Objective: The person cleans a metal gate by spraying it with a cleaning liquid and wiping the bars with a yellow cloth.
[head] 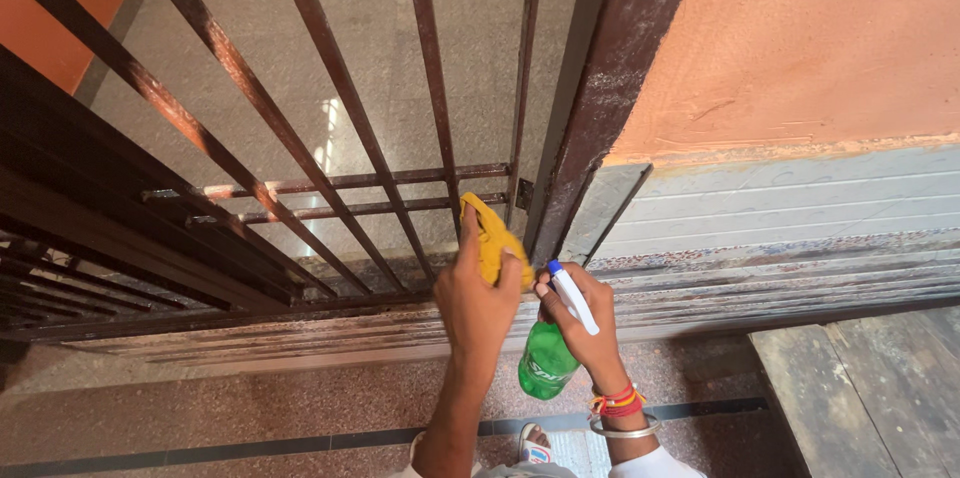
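At gate bars (430,88): left hand (478,303) clamped on yellow cloth (492,238); right hand (588,323) gripping green spray bottle (546,363), touching frame edge.

Rust-brown iron gate (300,138) of slanting vertical bars, crossed by two horizontal rails (380,193), fills the view before me. Behind the bars I see a polished pale stone floor (470,58) carrying a bright reflection. A heavy rusted gate post (610,88) stands at the gate's right edge. To its right I see an orange plastered wall (810,28) above a grey painted band (800,198) with peeling horizontal ridges. Speckled reddish terrazzo flooring (250,408) with a dark inlaid strip lies below me. Weathered wooden planks (870,388) sit at lower right.
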